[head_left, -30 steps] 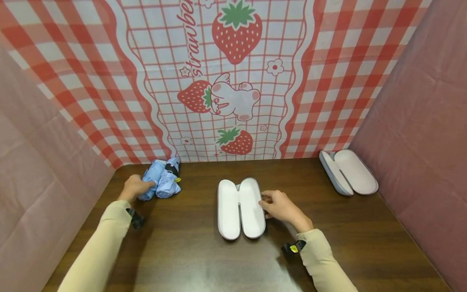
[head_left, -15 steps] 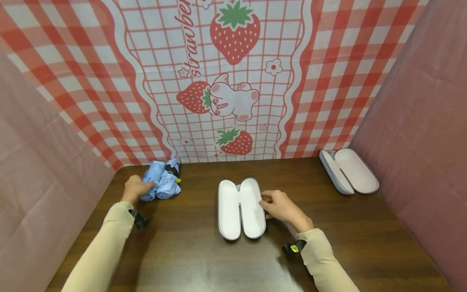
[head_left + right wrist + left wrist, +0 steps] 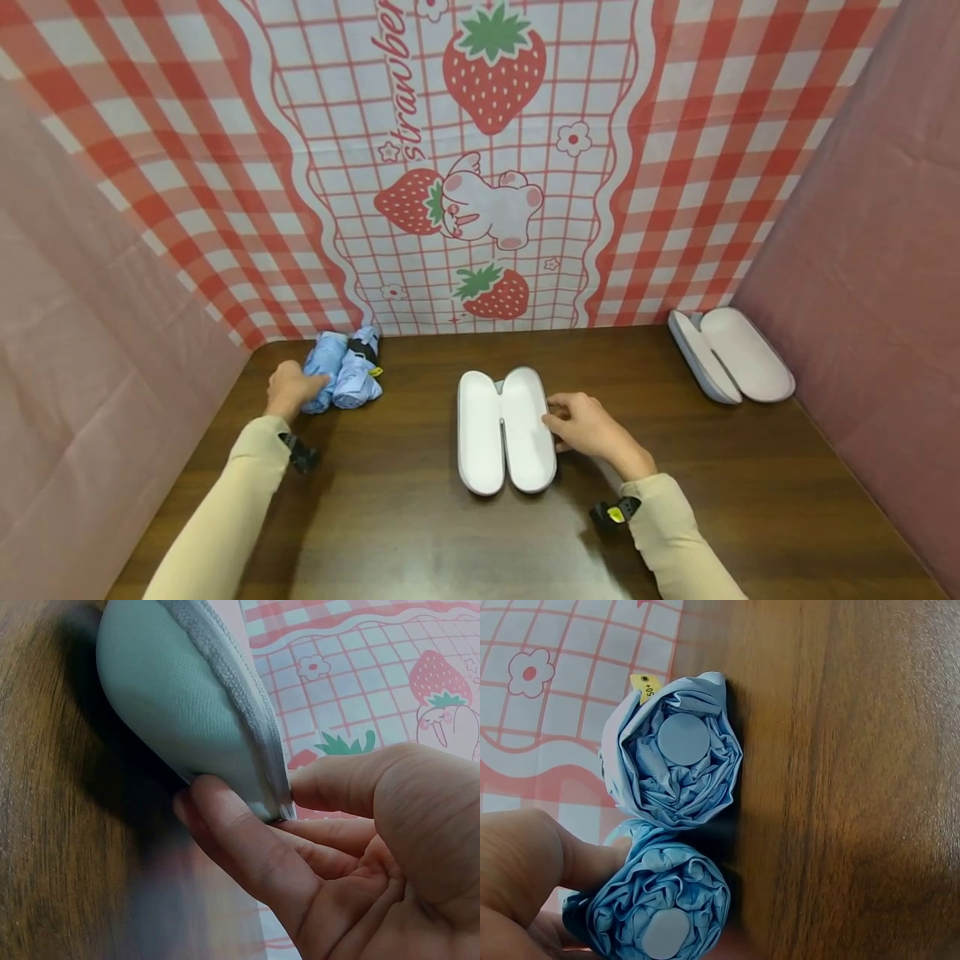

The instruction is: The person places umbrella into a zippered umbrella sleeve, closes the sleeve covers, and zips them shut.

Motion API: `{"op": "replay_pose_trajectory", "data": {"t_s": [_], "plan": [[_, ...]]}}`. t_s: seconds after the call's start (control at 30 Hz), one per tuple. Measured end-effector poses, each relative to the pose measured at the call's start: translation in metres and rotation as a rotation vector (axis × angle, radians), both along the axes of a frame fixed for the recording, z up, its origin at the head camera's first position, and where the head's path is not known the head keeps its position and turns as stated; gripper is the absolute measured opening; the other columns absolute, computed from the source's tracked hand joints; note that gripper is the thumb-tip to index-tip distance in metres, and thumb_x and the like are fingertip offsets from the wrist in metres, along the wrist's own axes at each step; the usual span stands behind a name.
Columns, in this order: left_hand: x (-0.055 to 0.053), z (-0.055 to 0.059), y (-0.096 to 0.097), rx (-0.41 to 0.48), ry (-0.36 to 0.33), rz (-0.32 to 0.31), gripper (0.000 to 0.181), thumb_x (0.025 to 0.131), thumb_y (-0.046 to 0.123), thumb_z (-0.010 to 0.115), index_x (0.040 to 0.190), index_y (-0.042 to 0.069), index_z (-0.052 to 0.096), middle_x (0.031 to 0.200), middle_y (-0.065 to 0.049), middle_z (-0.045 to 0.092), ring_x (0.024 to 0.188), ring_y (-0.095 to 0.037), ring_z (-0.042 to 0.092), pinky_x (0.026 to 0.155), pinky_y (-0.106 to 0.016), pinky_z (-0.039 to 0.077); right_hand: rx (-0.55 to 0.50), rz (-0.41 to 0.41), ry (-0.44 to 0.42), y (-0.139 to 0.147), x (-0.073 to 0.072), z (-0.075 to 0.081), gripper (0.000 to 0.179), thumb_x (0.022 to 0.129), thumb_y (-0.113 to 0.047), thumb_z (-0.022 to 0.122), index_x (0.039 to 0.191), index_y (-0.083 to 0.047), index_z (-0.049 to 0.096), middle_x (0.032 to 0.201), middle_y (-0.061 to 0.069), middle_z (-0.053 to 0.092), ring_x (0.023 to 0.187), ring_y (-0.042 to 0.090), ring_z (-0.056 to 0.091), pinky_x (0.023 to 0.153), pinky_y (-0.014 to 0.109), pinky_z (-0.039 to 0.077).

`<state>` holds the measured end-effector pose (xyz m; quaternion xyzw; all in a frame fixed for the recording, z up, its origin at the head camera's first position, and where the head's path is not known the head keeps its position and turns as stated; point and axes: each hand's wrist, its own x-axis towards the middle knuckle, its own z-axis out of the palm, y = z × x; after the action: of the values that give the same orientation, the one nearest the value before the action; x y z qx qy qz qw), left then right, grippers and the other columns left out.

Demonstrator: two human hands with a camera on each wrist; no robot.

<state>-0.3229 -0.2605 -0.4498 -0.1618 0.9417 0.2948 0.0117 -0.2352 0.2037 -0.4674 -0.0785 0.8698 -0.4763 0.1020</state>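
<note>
In the head view, two folded blue umbrellas lie side by side at the back left. My left hand (image 3: 292, 390) grips the left umbrella (image 3: 327, 364); the other umbrella (image 3: 354, 382) has a dark strap and a small yellow tag. Seen end-on in the left wrist view, the held umbrella (image 3: 694, 874) shows crumpled cloth round a pale round cap, with my thumb along its side. An unzipped hard case (image 3: 480, 433), white inside, lies spread near the middle of the table. My right hand (image 3: 592, 427) pinches its right rim. From the right wrist, its pale green shell (image 3: 169, 697) and zip edge show.
A second opened case (image 3: 738, 354) stands at the back right corner of the brown wooden table (image 3: 420, 542). A red checked strawberry cloth (image 3: 690, 167) hangs behind, and pink cloth walls (image 3: 862, 250) close both sides.
The head view has shifted slightly. My left hand stays on the left umbrella and my right hand on the case rim; nothing else visibly moves.
</note>
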Motion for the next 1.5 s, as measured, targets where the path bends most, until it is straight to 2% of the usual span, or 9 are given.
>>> {"op": "replay_pose_trajectory", "data": {"t_s": [0.4,0.63,0.77,0.87,1.07,1.23,1.5], "plan": [[0.006,0.005,0.001,-0.020,0.052,0.011,0.064,0.092,0.036,0.070,0.125,-0.018,0.058,0.131,-0.043,0.055,0.122,-0.059,0.052,0.103,-0.065,0.045,-0.001,-0.009,0.003,-0.002,0.001,-0.001,0.046,0.100,-0.007,0.061,0.137,0.018,0.052,0.114,0.032,0.071,0.082,0.026,0.075,0.063,0.032,0.062],[0.011,0.012,0.000,0.045,0.112,0.022,0.062,0.092,0.036,0.071,0.131,-0.011,0.061,0.133,-0.037,0.058,0.123,-0.055,0.053,0.103,-0.062,0.045,0.001,-0.015,0.016,-0.002,0.001,-0.002,0.046,0.100,-0.007,0.061,0.137,0.018,0.051,0.111,0.030,0.072,0.080,0.025,0.074,0.062,0.032,0.062],[0.015,0.018,-0.001,0.055,0.129,0.050,0.063,0.092,0.037,0.070,0.134,-0.009,0.060,0.134,-0.035,0.059,0.124,-0.053,0.054,0.104,-0.060,0.044,-0.004,-0.013,0.005,-0.003,0.001,-0.005,0.046,0.100,-0.007,0.062,0.137,0.019,0.051,0.112,0.030,0.072,0.080,0.024,0.074,0.062,0.032,0.062],[0.015,0.022,0.000,0.058,0.149,0.049,0.064,0.093,0.038,0.069,0.134,-0.010,0.060,0.135,-0.034,0.059,0.124,-0.051,0.055,0.105,-0.059,0.044,0.001,-0.019,0.016,-0.004,0.000,-0.005,0.045,0.099,-0.007,0.062,0.136,0.018,0.053,0.111,0.030,0.072,0.078,0.024,0.074,0.061,0.032,0.062],[0.016,0.031,0.003,0.062,0.203,-0.001,0.065,0.094,0.039,0.069,0.136,-0.010,0.059,0.135,-0.033,0.060,0.125,-0.050,0.055,0.106,-0.059,0.044,-0.001,-0.030,0.019,-0.006,-0.002,-0.004,0.043,0.099,-0.007,0.062,0.134,0.018,0.055,0.109,0.029,0.072,0.074,0.022,0.073,0.061,0.032,0.062],[0.020,0.040,0.014,0.065,0.250,-0.041,0.064,0.094,0.038,0.070,0.137,-0.008,0.059,0.135,-0.031,0.062,0.126,-0.049,0.056,0.107,-0.058,0.044,-0.019,-0.065,0.025,-0.007,-0.002,-0.002,0.036,0.099,-0.007,0.064,0.128,0.015,0.061,0.103,0.024,0.074,0.070,0.020,0.073,0.059,0.032,0.062],[0.025,0.043,0.034,0.051,0.253,-0.139,0.064,0.095,0.038,0.070,0.138,-0.008,0.058,0.134,-0.031,0.062,0.126,-0.048,0.057,0.107,-0.057,0.045,-0.036,-0.078,0.018,-0.007,-0.001,-0.002,0.032,0.099,-0.008,0.064,0.123,0.014,0.063,0.101,0.022,0.075,0.072,0.019,0.073,0.060,0.032,0.062]]}}
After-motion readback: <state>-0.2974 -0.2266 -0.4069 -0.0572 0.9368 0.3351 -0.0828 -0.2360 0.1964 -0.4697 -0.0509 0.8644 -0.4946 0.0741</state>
